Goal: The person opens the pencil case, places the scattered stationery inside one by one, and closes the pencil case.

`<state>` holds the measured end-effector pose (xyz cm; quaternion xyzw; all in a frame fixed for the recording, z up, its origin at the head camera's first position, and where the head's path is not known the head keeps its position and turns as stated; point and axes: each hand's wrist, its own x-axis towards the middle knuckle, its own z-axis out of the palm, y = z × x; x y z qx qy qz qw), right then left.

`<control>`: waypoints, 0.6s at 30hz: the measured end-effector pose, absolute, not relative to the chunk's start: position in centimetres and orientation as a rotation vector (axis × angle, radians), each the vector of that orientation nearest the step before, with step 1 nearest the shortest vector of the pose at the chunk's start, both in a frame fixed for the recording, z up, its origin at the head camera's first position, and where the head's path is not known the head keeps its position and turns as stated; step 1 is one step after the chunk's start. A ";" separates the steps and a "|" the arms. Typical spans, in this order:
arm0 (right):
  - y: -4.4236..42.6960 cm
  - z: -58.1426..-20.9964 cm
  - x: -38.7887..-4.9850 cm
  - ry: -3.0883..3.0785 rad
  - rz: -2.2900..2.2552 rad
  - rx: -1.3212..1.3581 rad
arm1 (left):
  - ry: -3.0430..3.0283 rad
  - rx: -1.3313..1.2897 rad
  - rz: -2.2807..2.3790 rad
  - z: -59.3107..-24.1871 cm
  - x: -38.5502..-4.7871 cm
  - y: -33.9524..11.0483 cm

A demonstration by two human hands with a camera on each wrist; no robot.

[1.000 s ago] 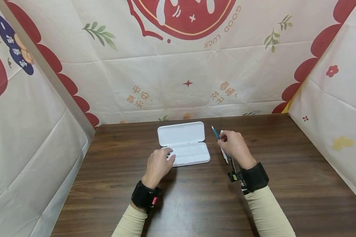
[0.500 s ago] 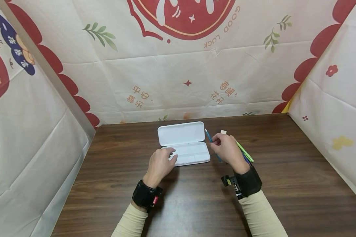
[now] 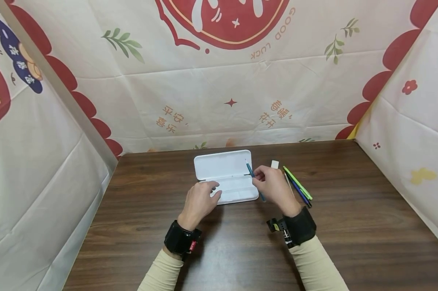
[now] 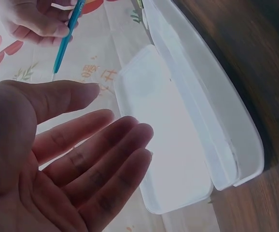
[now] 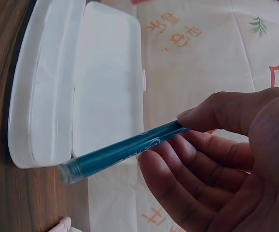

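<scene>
A white pencil case [image 3: 237, 194] lies open on the table, its lid [image 3: 223, 165] folded back towards the far edge. At the case's left end is my left hand [image 3: 198, 202], fingers relaxed and apart. Nothing is between that hand's thumb and fingers in the left wrist view. My right hand [image 3: 274, 186] pinches a blue pen [image 5: 125, 151] between thumb and fingers, beside the right end of the case. The pen is tilted, with its clear end pointing away from the palm in the right wrist view. The visible part of the case's inside holds nothing.
Right of my right hand lie a green pen [image 3: 298, 183] and a dark blue pen [image 3: 301, 193] on the brown wooden table [image 3: 350, 226]. A small white block [image 3: 275, 164] lies just beyond that hand. Printed cloth [image 3: 211, 101] hangs behind the table.
My right hand has moved left with the blue pen, from the other pens to the case's right end. The pens it covered now show. My left hand has shifted slightly right.
</scene>
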<state>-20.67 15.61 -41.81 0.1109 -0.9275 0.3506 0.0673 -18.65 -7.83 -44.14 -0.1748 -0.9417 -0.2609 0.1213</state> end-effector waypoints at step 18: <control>12.9 -42.7 -20.2 -2.680 1.121 0.401 | -2.728 -0.678 -0.841 -43.1 -19.1 -5.4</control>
